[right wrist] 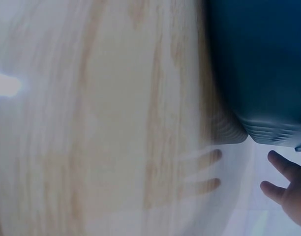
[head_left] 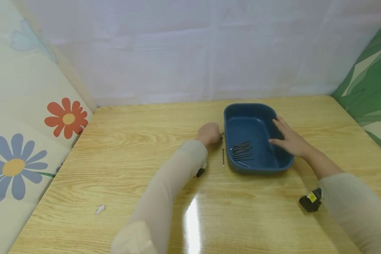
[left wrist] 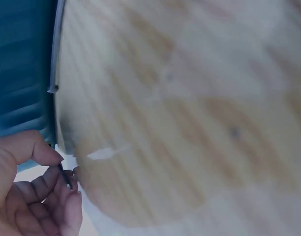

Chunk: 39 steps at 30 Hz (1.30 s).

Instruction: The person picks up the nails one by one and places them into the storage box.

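A blue plastic basin (head_left: pixel 257 169) stands on the table, with several dark nails (head_left: pixel 241 150) in a loose pile at its near left inside. My left hand (head_left: pixel 209 134) is low beside the basin's left wall. Between its thumb and fingers it pinches a short dark nail (left wrist: pixel 65 177); part of that nail is hidden by the fingers. Another nail (head_left: pixel 223 157) lies on the table along the basin's left side, nearer to me. At the basin's right rim my right hand (head_left: pixel 290 141) rests with fingers spread, thumb reaching over the inside.
The wood-grain table (head_left: pixel 130 141) carries a small white mark (head_left: pixel 100 209) at the front left. A white cloth (head_left: pixel 162 63) hangs behind its back edge. Flower-patterned panels (head_left: pixel 16 165) flank it left and right. Each wrist wears a black camera (head_left: pixel 311 200).
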{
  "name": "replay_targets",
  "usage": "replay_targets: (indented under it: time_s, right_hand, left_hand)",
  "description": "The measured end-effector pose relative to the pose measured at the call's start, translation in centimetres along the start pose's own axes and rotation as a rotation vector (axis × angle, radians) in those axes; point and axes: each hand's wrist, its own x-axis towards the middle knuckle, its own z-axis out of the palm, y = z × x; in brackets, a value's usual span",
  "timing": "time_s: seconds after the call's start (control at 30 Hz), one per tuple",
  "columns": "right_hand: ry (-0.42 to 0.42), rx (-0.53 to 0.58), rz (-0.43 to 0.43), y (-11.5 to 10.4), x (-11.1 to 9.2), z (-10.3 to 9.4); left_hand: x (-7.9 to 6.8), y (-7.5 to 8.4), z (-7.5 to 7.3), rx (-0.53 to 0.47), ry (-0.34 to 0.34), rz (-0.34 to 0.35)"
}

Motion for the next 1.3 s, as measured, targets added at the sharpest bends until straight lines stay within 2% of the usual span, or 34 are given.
replay_targets:
  time_s: [0.07,0.17,0.33,0.47,0.6,0.73,0.97,1.3]
  right_hand:
    - [0.002,0.002,-0.001,0.1,0.0,0.0]
    - [0.002,0.0,0.0,0.1,0.1,0.1]
    - [0.003,-0.005,0.004,0.1,0.1,0.0]
    - [0.004,-0.006,0.005,0.0,0.1,0.0]
    - [0.0,-0.008,0.012,0.0,0.1,-0.1]
    - [-0.004,-0.009,0.016,0.0,0.2,-0.1]
    - [-0.002,-0.019,0.021,0.1,0.1,-0.2]
    - [0.002,-0.009,0.016,0.0,-0.1,-0.2]
  left_hand:
    - [0.0,-0.3,-0.1,-0.036,0.005,0.005]
    - [-0.1,-0.9,-0.3,-0.116,0.0,0.064]
    - [-0.3,-2.3,-0.4,-0.353,-0.059,0.145]
    - [-0.5,-3.1,-0.5,-0.592,-0.112,0.139]
    - [-0.7,-3.2,-0.8,-0.807,-0.143,0.103]
    - [-0.6,-3.0,-1.2,-0.949,-0.158,0.095]
    - [-0.8,-2.6,-2.0,-0.95,-0.143,0.134]
    - [-1.2,-1.3,-3.1,-1.085,-0.123,0.144]
